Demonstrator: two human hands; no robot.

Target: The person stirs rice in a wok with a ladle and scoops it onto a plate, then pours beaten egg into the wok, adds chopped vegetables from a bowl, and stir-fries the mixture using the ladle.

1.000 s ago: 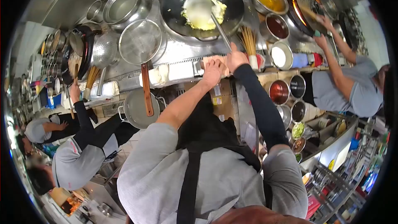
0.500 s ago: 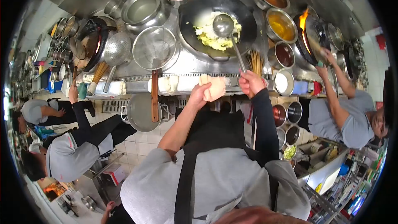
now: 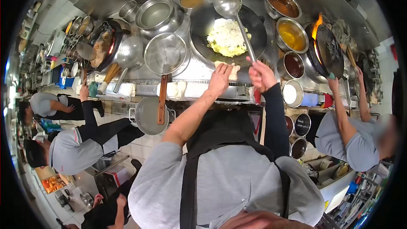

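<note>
My left hand [image 3: 219,79] is closed on a folded pale cloth [image 3: 232,71] at the near rim of the large black wok [image 3: 254,29]. Pale rice-like food with yellow-green pieces [image 3: 228,38] lies in the wok. My right hand [image 3: 261,76] is wrapped round the handle of a metal ladle [image 3: 227,3]. The ladle's bowl is raised over the far side of the wok, and its handle slants down to my hand across the food's right side. The wok's rim under the cloth is partly hidden.
A strainer [image 3: 165,54] with a wooden handle and a metal pot [image 3: 155,14] stand left. Bowls of amber liquid [image 3: 292,36] and dark sauce [image 3: 293,65] are at the right. Flames [image 3: 317,26] rise by a co-worker's wok [image 3: 330,51]. Other people work at both sides.
My left hand has moved forward with the cloth to the wok's rim. The ladle has risen from the food toward the wok's far side. The co-worker's wok at the right is now tilted up.
</note>
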